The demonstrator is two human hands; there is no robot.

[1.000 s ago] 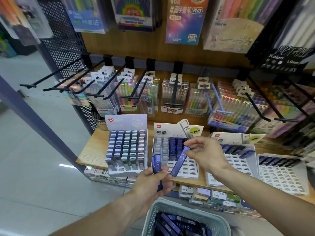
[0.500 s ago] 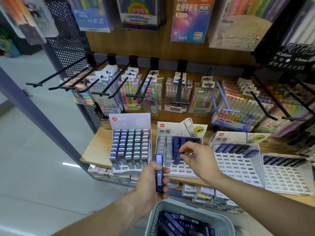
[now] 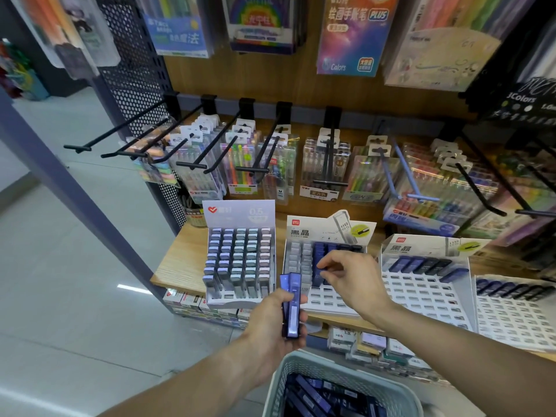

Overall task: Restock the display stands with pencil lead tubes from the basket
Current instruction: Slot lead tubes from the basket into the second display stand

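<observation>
Blue pencil lead tubes — gripped upright in the left hand above the basket. The right hand pinches one tube into the middle display stand — seating step; next move likely calls for aligning another tube with an empty slot.

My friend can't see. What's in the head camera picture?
A person's right hand pushes a dark blue pencil lead tube into a white slotted display stand on a wooden shelf, while the left hand grips more blue tubes. A pale plastic basket of tubes sits below.
</observation>
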